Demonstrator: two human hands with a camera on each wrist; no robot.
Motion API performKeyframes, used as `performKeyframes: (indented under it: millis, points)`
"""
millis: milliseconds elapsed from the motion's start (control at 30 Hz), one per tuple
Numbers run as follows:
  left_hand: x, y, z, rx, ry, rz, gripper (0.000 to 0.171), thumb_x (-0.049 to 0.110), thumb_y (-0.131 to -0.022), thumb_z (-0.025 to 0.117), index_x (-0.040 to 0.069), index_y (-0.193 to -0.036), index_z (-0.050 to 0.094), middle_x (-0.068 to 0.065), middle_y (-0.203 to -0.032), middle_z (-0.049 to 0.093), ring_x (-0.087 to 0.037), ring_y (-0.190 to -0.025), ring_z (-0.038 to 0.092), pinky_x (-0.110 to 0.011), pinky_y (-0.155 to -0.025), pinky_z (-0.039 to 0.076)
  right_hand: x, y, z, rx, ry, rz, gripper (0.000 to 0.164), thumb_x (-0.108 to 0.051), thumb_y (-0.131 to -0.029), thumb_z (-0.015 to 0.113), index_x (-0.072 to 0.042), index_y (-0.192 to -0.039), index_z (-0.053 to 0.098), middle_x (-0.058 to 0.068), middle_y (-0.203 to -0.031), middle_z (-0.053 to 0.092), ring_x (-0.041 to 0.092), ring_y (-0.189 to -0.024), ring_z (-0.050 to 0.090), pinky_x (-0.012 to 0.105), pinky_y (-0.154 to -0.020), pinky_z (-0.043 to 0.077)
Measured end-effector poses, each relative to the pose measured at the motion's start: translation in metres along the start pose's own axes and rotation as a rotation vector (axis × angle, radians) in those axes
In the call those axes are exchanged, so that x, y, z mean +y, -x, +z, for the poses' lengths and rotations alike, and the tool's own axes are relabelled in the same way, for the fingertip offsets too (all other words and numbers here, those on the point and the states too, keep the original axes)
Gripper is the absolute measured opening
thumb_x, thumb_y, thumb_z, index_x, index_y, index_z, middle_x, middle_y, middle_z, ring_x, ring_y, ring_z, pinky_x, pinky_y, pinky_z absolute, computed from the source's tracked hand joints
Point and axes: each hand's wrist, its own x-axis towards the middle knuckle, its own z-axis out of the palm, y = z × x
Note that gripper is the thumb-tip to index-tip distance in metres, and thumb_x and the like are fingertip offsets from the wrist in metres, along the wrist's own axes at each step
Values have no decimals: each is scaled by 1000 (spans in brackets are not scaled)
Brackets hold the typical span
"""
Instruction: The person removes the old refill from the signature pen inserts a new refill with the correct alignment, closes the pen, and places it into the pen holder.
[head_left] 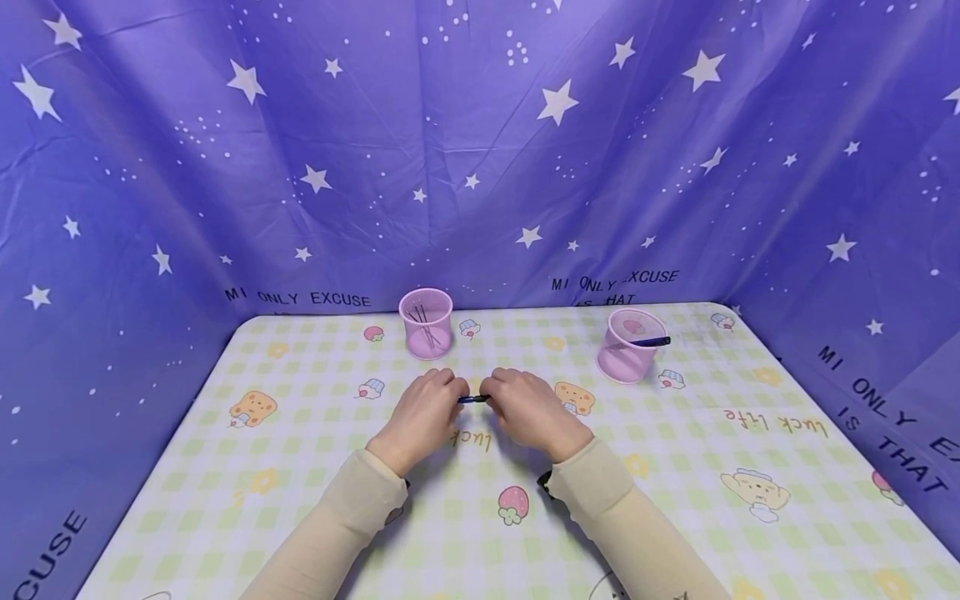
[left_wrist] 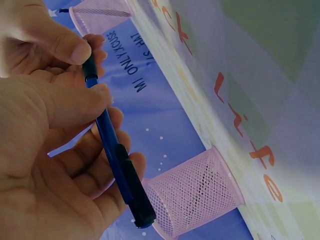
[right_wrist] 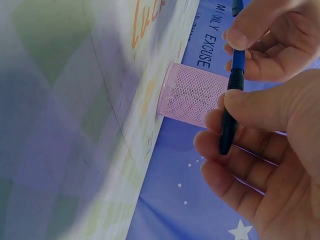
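A blue-and-black pen (left_wrist: 111, 137) spans the gap between my two hands, low over the middle of the table. Around its blue barrel my left hand (head_left: 426, 408) pinches with thumb and fingers, the clip end sticking out past the fingers in the left wrist view. My right hand (head_left: 534, 408) grips the black tapered front section (right_wrist: 229, 122), thumb on top and fingertips beneath. Behind the left hand stands a pink mesh cup (head_left: 427, 343) holding several thin dark sticks. A second pink mesh cup (head_left: 626, 363), with a dark blue pen-like piece (head_left: 651, 342) leaning out, stands farther right.
The table wears a green-and-white checked cloth (head_left: 300, 500) printed with cartoon food and lettering. A purple curtain (head_left: 450, 150) with white stars hangs right behind the table and along both its sides.
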Motion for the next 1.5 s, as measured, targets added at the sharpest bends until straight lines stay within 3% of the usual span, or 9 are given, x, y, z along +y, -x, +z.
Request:
performKeyframes:
  millis: [800,967,1267,1500]
  points:
    - [1,0,0,-20,-40,10,11,6,-81,70,8,-92,67,-1,-80,56,-21,-72,54,-33,-64,44,2,-1,2,-2,2,1,9,-7,-84,68,-14,-90,67,-3,-84,60,15,-77,59,34,-71,50]
    - [1,1,0,-24,-24,3,20,9,-78,74,7,-97,67,-1,-82,56,-21,-74,54,-33,-66,44,1,-1,2,-3,-2,0,9,-7,-85,68,-13,-91,67,-3,-83,60,16,-77,59,34,-72,49]
    - [-2,1,1,34,12,-11,29,4,-72,77,6,-94,59,-3,-83,53,-21,-74,51,-34,-68,44,1,-1,0,-6,-1,-2,9,-7,-85,68,-13,-91,67,-3,-84,60,15,-78,59,33,-72,49]
    - [-1,1,2,48,6,-19,22,3,-73,78,8,-87,61,-2,-80,54,-22,-74,52,-33,-66,43,0,-1,0,-8,-4,9,10,-7,-85,68,-13,-92,68,-3,-85,61,15,-79,59,34,-73,49]
